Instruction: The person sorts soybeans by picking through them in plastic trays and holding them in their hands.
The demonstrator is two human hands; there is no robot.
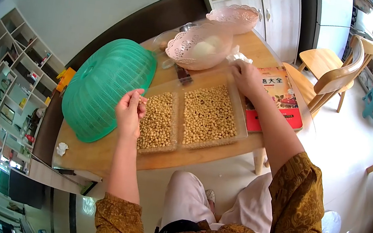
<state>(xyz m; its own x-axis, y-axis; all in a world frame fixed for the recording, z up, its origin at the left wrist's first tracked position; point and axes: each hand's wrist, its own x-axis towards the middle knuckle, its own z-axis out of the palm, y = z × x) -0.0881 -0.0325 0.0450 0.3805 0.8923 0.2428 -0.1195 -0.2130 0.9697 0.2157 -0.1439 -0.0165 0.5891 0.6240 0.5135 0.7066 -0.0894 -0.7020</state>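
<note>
Two clear plastic trays of soybeans lie side by side on the table: the left tray's beans [158, 121] and the right tray's beans [210, 115] form wide layers. My left hand [130, 112] is raised over the left edge of the left tray, thumb and fingers pinched together. Whatever is between them is too small to make out. Beyond the right tray's far right corner, my right hand [247, 78] is bent with its fingers closed, close to a crumpled white tissue [240, 55]. Its fingertips are partly hidden, and I cannot tell whether they touch the tissue.
A green mesh food cover [106, 85] stands left of the trays. Behind them are pink lace-edged bowls [197, 46]. To the right lies a red-and-yellow book [281, 102]. Another tissue [62, 148] is on the table's left end. Wooden chairs [339, 81] stand at right.
</note>
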